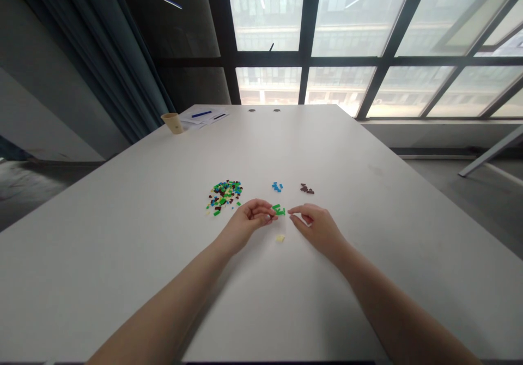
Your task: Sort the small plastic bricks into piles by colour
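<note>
White, flat-topped worktop (368,190). Left hand (245,222): fingertips bunched, contents unclear. Right hand (321,227): finger and thumb parted, nothing visible between. Jumbled heap of small multicoloured plastic pieces (225,193). Oblong green plastic pieces (279,211), between the hands; a brushing fingertip could scatter them.

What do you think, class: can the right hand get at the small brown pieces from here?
Probably yes: the brown pieces lie just beyond the right hand, and nothing visible stands between them on the table.
</note>
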A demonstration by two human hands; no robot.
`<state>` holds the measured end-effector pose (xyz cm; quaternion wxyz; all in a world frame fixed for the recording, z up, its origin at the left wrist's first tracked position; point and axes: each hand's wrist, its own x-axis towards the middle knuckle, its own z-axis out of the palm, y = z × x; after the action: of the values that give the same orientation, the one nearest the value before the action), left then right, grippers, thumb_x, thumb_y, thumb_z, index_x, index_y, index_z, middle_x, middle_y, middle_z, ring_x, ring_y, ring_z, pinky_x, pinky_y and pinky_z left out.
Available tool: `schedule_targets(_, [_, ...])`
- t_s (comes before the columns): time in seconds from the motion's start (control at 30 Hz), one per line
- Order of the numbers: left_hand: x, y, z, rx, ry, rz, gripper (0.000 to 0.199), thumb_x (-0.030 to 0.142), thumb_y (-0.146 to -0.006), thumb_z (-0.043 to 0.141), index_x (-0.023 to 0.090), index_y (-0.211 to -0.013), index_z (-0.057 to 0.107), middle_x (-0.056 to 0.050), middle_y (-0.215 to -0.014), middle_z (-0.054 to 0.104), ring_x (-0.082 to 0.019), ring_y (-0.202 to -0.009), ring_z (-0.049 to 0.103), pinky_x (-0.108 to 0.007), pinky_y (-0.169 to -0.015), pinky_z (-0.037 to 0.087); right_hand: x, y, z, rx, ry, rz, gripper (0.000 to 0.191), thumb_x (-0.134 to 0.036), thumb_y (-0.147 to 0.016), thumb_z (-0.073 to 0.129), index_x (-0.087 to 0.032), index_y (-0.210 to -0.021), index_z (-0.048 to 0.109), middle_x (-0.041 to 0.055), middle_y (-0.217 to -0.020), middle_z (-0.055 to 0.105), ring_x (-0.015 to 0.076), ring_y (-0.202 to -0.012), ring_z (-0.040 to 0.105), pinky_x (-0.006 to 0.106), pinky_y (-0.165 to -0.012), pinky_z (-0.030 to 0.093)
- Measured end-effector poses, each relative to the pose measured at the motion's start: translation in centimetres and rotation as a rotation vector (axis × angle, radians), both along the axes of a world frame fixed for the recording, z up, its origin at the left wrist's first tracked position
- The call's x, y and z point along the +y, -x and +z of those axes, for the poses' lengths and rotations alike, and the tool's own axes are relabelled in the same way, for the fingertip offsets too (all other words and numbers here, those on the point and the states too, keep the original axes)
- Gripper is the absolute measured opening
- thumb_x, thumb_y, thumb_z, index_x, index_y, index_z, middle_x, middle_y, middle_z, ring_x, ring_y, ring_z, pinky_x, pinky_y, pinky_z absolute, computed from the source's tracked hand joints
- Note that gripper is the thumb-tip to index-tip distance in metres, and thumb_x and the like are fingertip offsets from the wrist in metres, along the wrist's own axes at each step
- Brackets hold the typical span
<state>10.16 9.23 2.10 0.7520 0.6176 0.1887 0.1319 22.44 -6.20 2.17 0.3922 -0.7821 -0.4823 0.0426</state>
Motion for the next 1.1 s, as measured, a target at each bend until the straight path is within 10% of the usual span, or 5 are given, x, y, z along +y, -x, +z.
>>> schedule_targets(0.17, [-1.7, 0.1, 0.6, 0.023, 0.427, -0.02, 0.033, 0.013, -0.059, 0.077, 0.015, -0.085, 0.057, 0.0, -0.079, 0.068, -0.01, -0.08, 0.065, -0.02, -0.08, 0.049, 0.1, 0.6, 0.6, -0.052, -0.23, 0.143, 0.016, -0.02, -0.079, 0.055, -0.021, -0.088, 0.068, -0.0014, -0.061, 0.05, 0.0117, -0.062, 0.048, 0.025, -0.063, 0.039])
schedule_targets(0.47, [-2.4, 0.5, 1.3, 0.044, 0.645, -0.02, 0.026, 0.01, -0.062, 0.075, 0.014, -0.08, 0.056, 0.002, -0.071, 0.064, -0.006, -0.068, 0.064, -0.015, -0.07, 0.051, -0.1, 1.0, 0.7, -0.052, -0.317, 0.246, 0.015, -0.021, -0.079, 0.059, -0.022, -0.09, 0.069, 0.0008, -0.067, 0.055, 0.013, -0.067, 0.051, 0.028, -0.066, 0.042])
schedule_targets(1.1, [-2.9, 0.4, 1.0, 0.095, 0.577, -0.036, 0.033, 0.025, -0.056, 0.08, 0.014, -0.076, 0.057, 0.003, -0.068, 0.058, -0.002, -0.06, 0.054, -0.013, -0.065, 0.046, 0.2, 1.1, 0.9, -0.068, -0.39, 0.264, 0.006, -0.017, -0.076, 0.065, -0.019, -0.077, 0.07, -0.0001, -0.062, 0.056, 0.0113, -0.062, 0.05, 0.026, -0.061, 0.042])
